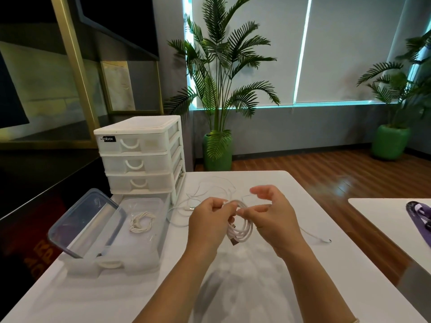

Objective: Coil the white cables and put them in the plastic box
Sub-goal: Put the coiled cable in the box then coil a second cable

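White table [233, 287] takes up most of the view, with a wooden floor [326, 164] behind it and two palm plants in green pots, one [219, 73] by the blinds and another [394, 89] off in the right corner. A three-drawer plastic organizer [140, 155] sits at the table's far left. Right in front of it is the open plastic box [130, 259], its clear lid [86, 222] propped up on the left side, and one coiled cable [142, 221] already lies inside. Loose white cables [210, 190] sprawl on the table past the hands, and one tail runs off to the right and ends in a plug [327, 240]. A second table edge on the right has something purple [419, 213] on it.

Both hands are up over the middle of the table. The left hand [210, 227] pinches the top of a white cable coil [241, 226], fingers curled around the loops. The right hand [275, 222] pinches the same coil with thumb and a finger, while its other fingers are loosely spread above.
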